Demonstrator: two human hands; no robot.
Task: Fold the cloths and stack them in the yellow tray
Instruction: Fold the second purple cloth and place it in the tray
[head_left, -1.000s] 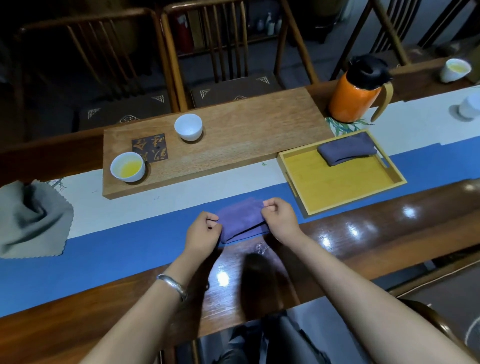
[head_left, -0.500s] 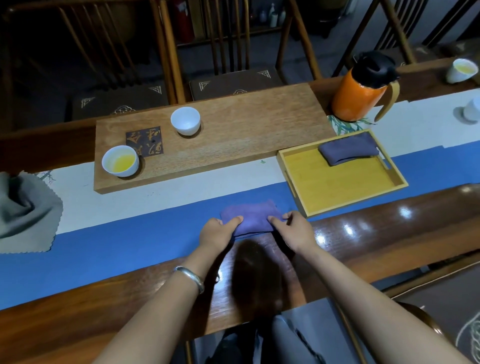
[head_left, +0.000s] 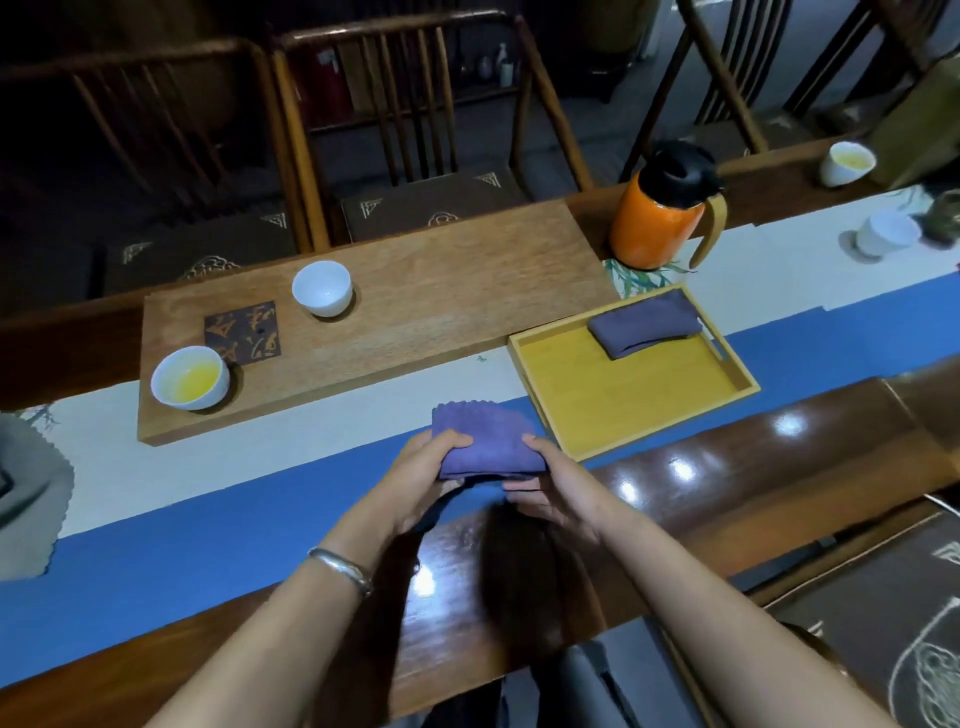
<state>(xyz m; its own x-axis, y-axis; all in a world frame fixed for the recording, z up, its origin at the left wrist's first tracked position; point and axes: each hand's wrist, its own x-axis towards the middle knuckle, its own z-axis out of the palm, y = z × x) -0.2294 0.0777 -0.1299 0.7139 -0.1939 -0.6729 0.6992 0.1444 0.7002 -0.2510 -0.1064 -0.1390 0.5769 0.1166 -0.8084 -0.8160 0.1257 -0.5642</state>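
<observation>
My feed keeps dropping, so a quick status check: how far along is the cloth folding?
Done: one folded dark cloth lies at the far end of the yellow tray. In hand: the left hand and right hand hold a folded purple cloth just above the table, beside the tray. Left: placing it in the tray, then folding the grey cloth lying unfolded at the far left.

Grey cloth (possibly unfolded) runs off the left edge.
</observation>
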